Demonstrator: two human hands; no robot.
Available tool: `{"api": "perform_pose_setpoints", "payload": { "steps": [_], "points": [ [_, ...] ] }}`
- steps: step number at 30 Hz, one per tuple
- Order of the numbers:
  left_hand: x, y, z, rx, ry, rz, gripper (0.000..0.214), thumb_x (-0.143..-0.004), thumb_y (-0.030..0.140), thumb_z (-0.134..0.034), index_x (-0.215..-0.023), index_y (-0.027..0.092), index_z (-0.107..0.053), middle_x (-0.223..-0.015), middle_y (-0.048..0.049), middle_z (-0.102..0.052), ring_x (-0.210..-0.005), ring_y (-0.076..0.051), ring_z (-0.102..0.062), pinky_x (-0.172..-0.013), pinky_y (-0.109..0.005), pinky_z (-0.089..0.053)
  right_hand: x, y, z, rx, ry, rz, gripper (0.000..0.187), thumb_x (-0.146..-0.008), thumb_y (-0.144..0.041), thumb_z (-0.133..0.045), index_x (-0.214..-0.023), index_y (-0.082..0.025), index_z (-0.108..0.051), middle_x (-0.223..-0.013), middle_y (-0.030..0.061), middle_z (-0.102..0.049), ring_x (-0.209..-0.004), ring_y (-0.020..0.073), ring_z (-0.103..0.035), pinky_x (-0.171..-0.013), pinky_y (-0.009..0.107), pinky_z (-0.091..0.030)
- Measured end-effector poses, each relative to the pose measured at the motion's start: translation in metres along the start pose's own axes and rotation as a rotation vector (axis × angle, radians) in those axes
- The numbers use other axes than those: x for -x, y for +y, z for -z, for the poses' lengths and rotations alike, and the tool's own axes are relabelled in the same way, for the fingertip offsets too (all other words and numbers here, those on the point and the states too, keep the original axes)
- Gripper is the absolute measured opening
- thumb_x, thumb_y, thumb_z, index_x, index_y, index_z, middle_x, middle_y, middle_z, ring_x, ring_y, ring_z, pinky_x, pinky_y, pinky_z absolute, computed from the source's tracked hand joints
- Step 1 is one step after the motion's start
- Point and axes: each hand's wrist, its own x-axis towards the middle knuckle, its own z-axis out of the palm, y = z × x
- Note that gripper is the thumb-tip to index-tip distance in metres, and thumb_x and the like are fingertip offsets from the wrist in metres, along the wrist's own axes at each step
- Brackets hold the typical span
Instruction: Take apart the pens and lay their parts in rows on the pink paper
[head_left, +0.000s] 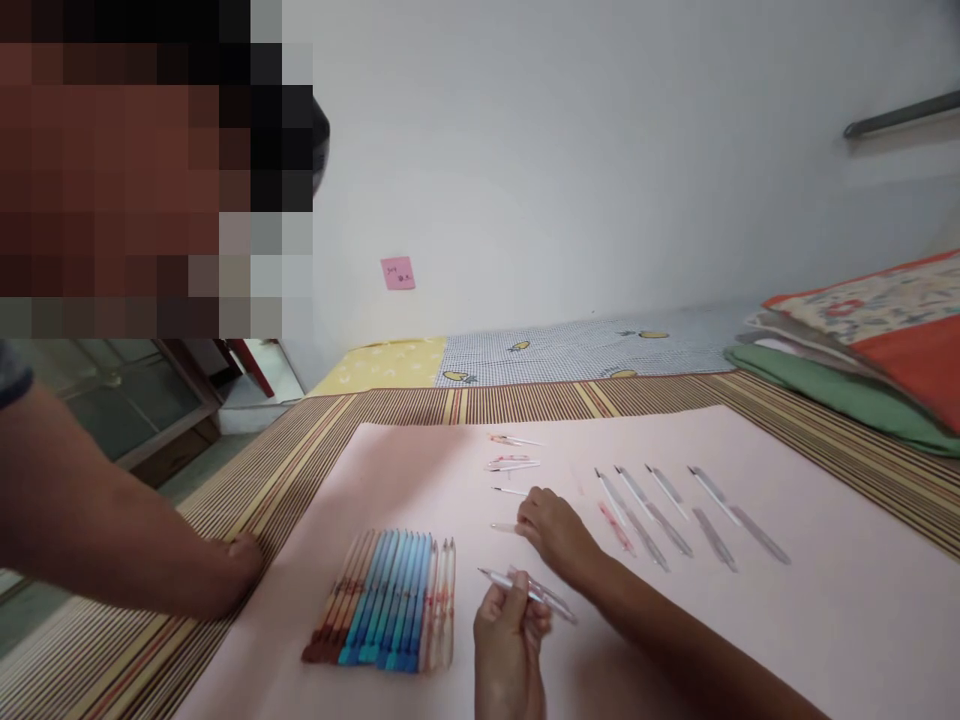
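My left hand (510,640) is closed around a white pen refill (495,577) and a clear pen barrel (556,603), pinched between thumb and fingers. Farther forward, my right hand (559,535) is low over the pink sheet with fingers curled together. Its fingertips meet the ends of another white refill (508,490) and a clear pen piece (504,527); whether they grip either is hidden. To the left lies a row of assembled pens (382,600) in brown, blue and clear red-patterned colours.
Several refills and clear barrels (660,520) lie apart on the pink sheet (810,640) at right, with more pen parts (514,462) at its far side. Another person's arm (127,520) leans on the striped mat (300,455) at left. Folded cloths (862,370) are stacked at far right.
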Motion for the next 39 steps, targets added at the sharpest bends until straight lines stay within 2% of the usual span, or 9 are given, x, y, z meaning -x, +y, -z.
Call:
{"api": "perform_pose_setpoints", "payload": {
  "steps": [5, 8, 12, 19, 23, 27, 30, 33, 39],
  "points": [
    [0.000, 0.001, -0.003, 0.003, -0.016, 0.003, 0.041, -0.048, 0.032, -0.095, -0.070, 0.013, -0.066, -0.066, 0.0007, -0.062, -0.053, -0.008, -0.055, -0.052, -0.020, -0.044, 0.005, -0.001, 0.002, 0.005, 0.024, 0.075, 0.006, -0.090, -0.017, -0.060, -0.085, -0.020, -0.062, -0.098, 0.0040, -0.062, -0.094, 0.0193, -0.053, -0.080, 0.029, -0.038],
    [0.000, 0.000, -0.002, 0.005, -0.015, 0.008, 0.042, -0.047, 0.032, -0.095, -0.071, 0.012, -0.067, -0.064, 0.0009, -0.062, -0.052, -0.008, -0.055, -0.050, -0.020, -0.044, 0.007, 0.005, 0.004, 0.047, 0.082, 0.018, 0.008, -0.091, -0.013, -0.053, -0.088, -0.018, -0.059, -0.101, 0.0081, -0.061, -0.094, 0.0221, -0.051, -0.081, 0.033, -0.037],
    [0.000, -0.002, -0.001, 0.011, -0.023, 0.009, 0.043, -0.048, 0.032, -0.095, -0.072, 0.011, -0.067, -0.064, 0.0004, -0.063, -0.052, -0.008, -0.054, -0.050, -0.019, -0.044, 0.009, 0.015, -0.001, 0.083, 0.098, -0.044, 0.012, -0.088, -0.006, -0.051, -0.086, -0.016, -0.057, -0.094, 0.0106, -0.060, -0.086, 0.0239, -0.051, -0.074, 0.034, -0.036],
    [0.000, -0.004, -0.001, 0.001, -0.022, 0.008, 0.044, -0.051, 0.040, -0.094, -0.071, 0.013, -0.067, -0.063, 0.0013, -0.061, -0.053, -0.008, -0.054, -0.051, -0.020, -0.044, 0.000, 0.023, 0.004, 0.039, 0.079, 0.096, 0.021, -0.082, 0.000, -0.049, -0.085, -0.019, -0.055, -0.091, 0.0043, -0.062, -0.083, 0.0188, -0.051, -0.075, 0.029, -0.036],
    [-0.003, -0.006, 0.001, -0.003, -0.035, 0.014, 0.043, -0.050, 0.035, -0.095, -0.071, 0.013, -0.065, -0.062, 0.0009, -0.061, -0.052, -0.008, -0.053, -0.051, -0.020, -0.042, -0.026, 0.030, 0.009, 0.012, 0.123, 0.099, 0.017, -0.083, -0.004, -0.050, -0.087, -0.019, -0.055, -0.095, 0.0053, -0.062, -0.089, 0.0196, -0.051, -0.081, 0.030, -0.034],
    [-0.005, -0.006, 0.003, -0.016, -0.025, 0.010, 0.043, -0.052, 0.035, -0.094, -0.073, 0.013, -0.065, -0.060, 0.0004, -0.061, -0.053, -0.009, -0.054, -0.053, -0.021, -0.042, -0.047, 0.036, 0.006, -0.025, 0.091, 0.082, 0.013, -0.081, -0.006, -0.054, -0.082, -0.019, -0.055, -0.088, 0.0026, -0.062, -0.081, 0.0177, -0.052, -0.073, 0.028, -0.034],
    [-0.006, -0.006, 0.004, -0.015, -0.021, 0.016, 0.042, -0.052, 0.035, -0.094, -0.072, 0.013, -0.064, -0.059, 0.0006, -0.061, -0.052, -0.009, -0.053, -0.052, -0.021, -0.041, -0.049, 0.039, 0.002, -0.041, 0.066, 0.081, 0.011, -0.082, -0.009, -0.058, -0.081, -0.020, -0.055, -0.087, 0.0015, -0.063, -0.080, 0.0171, -0.054, -0.071, 0.027, -0.035],
    [-0.006, -0.007, 0.003, -0.011, -0.035, 0.016, 0.042, -0.053, 0.035, -0.093, -0.072, 0.013, -0.064, -0.060, 0.0003, -0.061, -0.052, -0.009, -0.053, -0.052, -0.021, -0.041, -0.044, 0.041, 0.000, -0.037, 0.072, 0.077, 0.009, -0.084, -0.016, -0.062, -0.090, -0.020, -0.057, -0.096, 0.0037, -0.064, -0.088, 0.0189, -0.055, -0.077, 0.029, -0.037],
    [-0.006, -0.008, 0.000, -0.016, -0.037, 0.019, 0.042, -0.052, 0.037, -0.093, -0.072, 0.013, -0.065, -0.060, 0.0003, -0.061, -0.052, -0.009, -0.053, -0.051, -0.021, -0.040, -0.045, 0.037, -0.004, 0.011, 0.064, 0.083, 0.018, -0.089, -0.025, -0.063, -0.105, -0.020, -0.060, -0.109, 0.0072, -0.063, -0.100, 0.0225, -0.054, -0.084, 0.033, -0.038]
  ]
}}
